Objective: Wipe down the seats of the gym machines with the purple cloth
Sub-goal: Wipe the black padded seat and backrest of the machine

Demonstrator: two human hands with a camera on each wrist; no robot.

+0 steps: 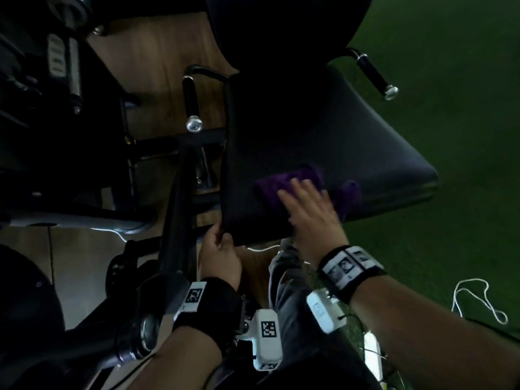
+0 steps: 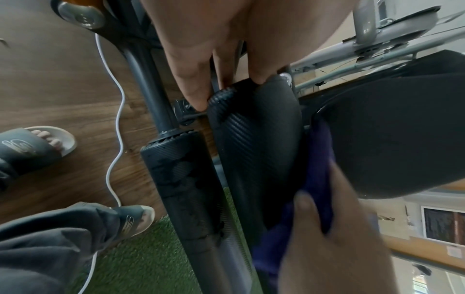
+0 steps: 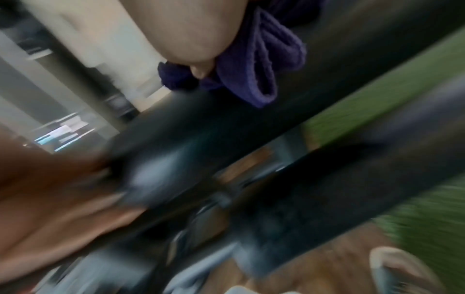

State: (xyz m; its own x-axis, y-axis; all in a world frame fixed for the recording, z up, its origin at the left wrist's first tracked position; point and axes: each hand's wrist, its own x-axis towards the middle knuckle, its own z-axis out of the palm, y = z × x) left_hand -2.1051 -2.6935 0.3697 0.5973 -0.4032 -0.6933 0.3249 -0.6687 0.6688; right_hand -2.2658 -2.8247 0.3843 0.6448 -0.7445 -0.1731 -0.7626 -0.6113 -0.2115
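Observation:
The black padded seat (image 1: 323,130) of a gym machine fills the middle of the head view. The purple cloth (image 1: 292,182) lies bunched near the seat's front edge. My right hand (image 1: 306,204) presses flat on it, fingers straight and spread. My left hand (image 1: 218,243) grips the seat's near left corner, thumb on top. In the left wrist view my left fingers (image 2: 193,83) curl on the seat's textured edge (image 2: 251,135), with the cloth (image 2: 319,159) beyond. The right wrist view is blurred; the cloth (image 3: 254,59) bulges out from under my palm.
Two black handles (image 1: 191,105) (image 1: 377,74) flank the seat, below the dark backrest (image 1: 281,23). A black frame bar (image 1: 174,220) runs down on the left. Green turf (image 1: 450,150) is right, wood floor (image 1: 154,52) left. A white cord (image 1: 475,299) lies on the turf.

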